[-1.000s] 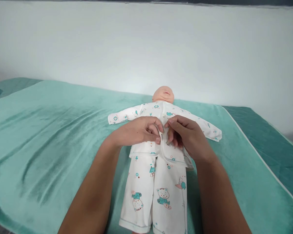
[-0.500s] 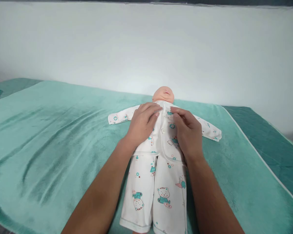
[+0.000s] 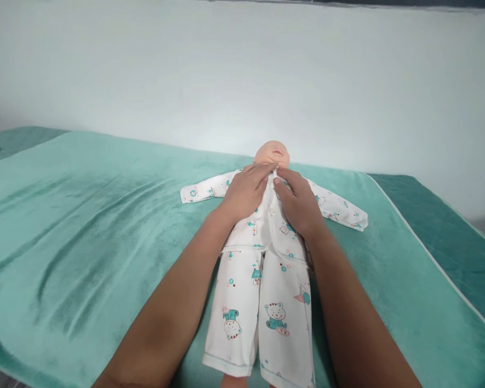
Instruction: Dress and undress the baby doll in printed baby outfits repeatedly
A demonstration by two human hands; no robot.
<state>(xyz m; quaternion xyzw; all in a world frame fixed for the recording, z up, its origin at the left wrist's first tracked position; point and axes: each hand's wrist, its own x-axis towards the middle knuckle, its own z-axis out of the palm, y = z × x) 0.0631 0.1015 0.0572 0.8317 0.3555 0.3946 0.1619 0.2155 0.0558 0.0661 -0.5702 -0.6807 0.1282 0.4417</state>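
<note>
A baby doll (image 3: 271, 152) lies on its back, its head toward the wall. It wears a white printed shirt (image 3: 242, 237) and matching white trousers (image 3: 285, 291) with bear pictures. My left hand (image 3: 246, 193) rests on the shirt's chest, fingers stretched toward the collar just under the doll's chin. On the other side of the front seam, my right hand (image 3: 298, 200) lies on the chest, its fingertips also at the collar. A round snap shows below my hands on the seam. Both sleeves spread outward, and the doll's feet are partly cut off at the bottom edge.
A light green plush blanket (image 3: 105, 215) spreads under the doll, wrinkled on the left. Darker green quilted bedding (image 3: 436, 231) shows at the right. A white wall (image 3: 226, 70) rises behind the far edge.
Both hands have moved up the shirt to the collar and closer together. My right hand's fingers, bent before, now lie straighter on the chest.
</note>
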